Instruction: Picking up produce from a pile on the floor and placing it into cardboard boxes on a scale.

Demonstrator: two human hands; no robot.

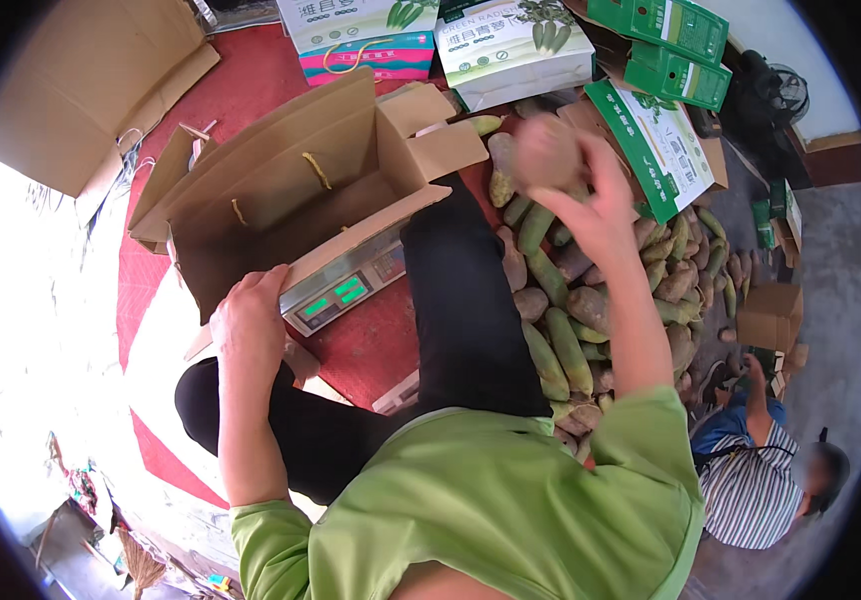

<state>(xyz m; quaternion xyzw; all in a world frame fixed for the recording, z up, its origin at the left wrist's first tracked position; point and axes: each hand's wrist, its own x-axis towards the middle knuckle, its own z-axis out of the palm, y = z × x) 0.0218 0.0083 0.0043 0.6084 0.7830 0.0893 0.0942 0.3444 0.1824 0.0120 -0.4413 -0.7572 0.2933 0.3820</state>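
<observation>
Head view. The right hand (603,205) grasps a rounded, brownish radish (546,150), blurred and apparently seen end-on, with thumb and fingers closed about its sides; this grip would support it clear of the pile of radishes (591,308) beneath. The left hand (249,322) lies at the near left corner of an open cardboard box (281,190), fingers curved onto its edge, probably to steady the wall; whether they clench or merely rest there cannot be told.

The box appears to stand on a weighing scale (346,292), whose lit panel projects beyond the box's near edge, presumably so that it can be read from the wearer's seat. The box's flaps are folded outward, which leaves its mouth accessible, and rope handles (316,170) are threaded through its wall. The scale rests on a red covering (371,345).

The pile spreads along the wearer's right leg (471,290), seemingly kept within reach of the right arm. Printed cartons (516,70) stand beyond the far right corner of the box. At lower right, a co-worker (751,490) in a striped top sits lower, beyond the pile.
</observation>
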